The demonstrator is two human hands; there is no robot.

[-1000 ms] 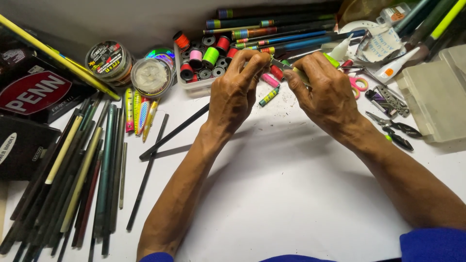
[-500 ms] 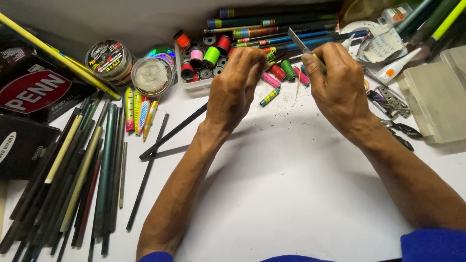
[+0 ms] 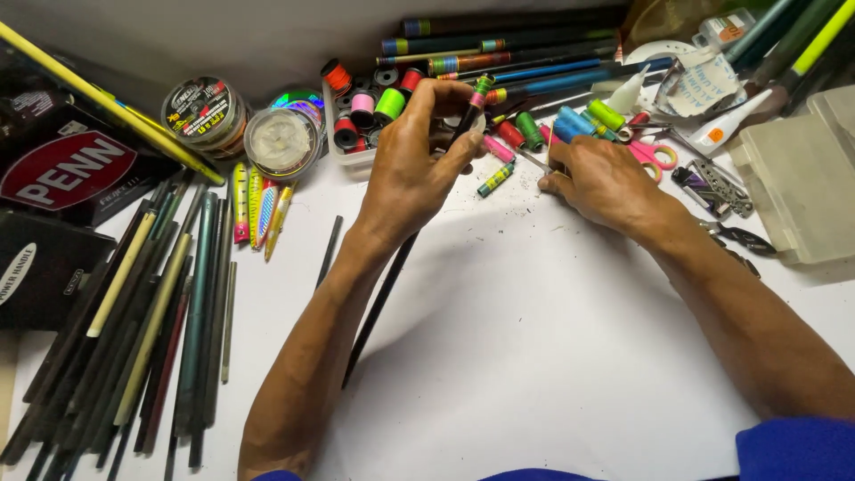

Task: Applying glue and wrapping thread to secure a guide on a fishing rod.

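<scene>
Thin dark rod section (image 3: 469,114) with banded thread wrap, pinched upright in left hand (image 3: 414,165), fingers closed round it, at 12 o'clock on white worktop (image 3: 534,356). Right hand (image 3: 606,178) dropped to worktop since a second ago, fingers closed on small metal blade (image 3: 533,160); trimming apparently paused. Thread spools (image 3: 374,107) at 11 o'clock; pink scissors (image 3: 657,156) at 1 o'clock; rod blanks (image 3: 151,312) at 9 o'clock.

Left hand (image 3: 411,165) raised, right hand (image 3: 606,183) lowered
</scene>
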